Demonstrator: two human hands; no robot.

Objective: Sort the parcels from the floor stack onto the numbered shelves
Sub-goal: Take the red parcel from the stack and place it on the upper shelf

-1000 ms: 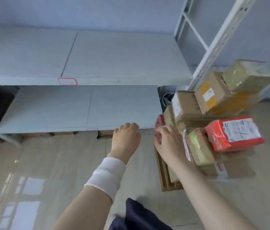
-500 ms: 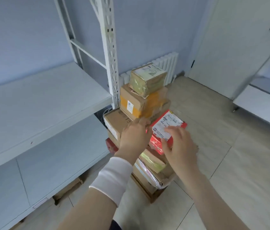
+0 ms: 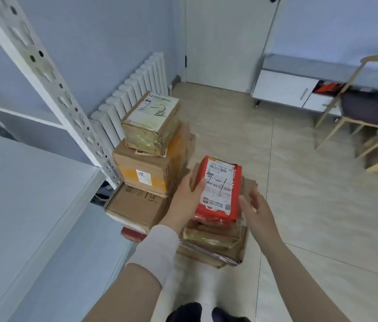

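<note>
A red parcel (image 3: 219,194) with a white label marked "2-1" lies on top of the nearer pile of parcels on the floor. My left hand (image 3: 186,198) grips its left edge, thumb on the label. My right hand (image 3: 256,209) is at its right side with fingers spread, touching or nearly touching it. Left of it rises a taller stack: a brown box (image 3: 136,205), an orange-taped box (image 3: 147,168), and a yellowish box (image 3: 153,123) marked "2-2" on top. Flat packages (image 3: 213,240) lie under the red parcel.
White shelf boards (image 3: 20,205) fill the left side, with a perforated metal upright (image 3: 51,82) by the stack. A white radiator (image 3: 136,84) stands behind the stack. A door, a low white cabinet (image 3: 283,88) and a wooden chair (image 3: 366,117) are at the far right.
My view has swung from the shelves to the floor stack. Both hands moved from the lower side of the pile up to the red parcel, and my left hand has taken hold of it.
</note>
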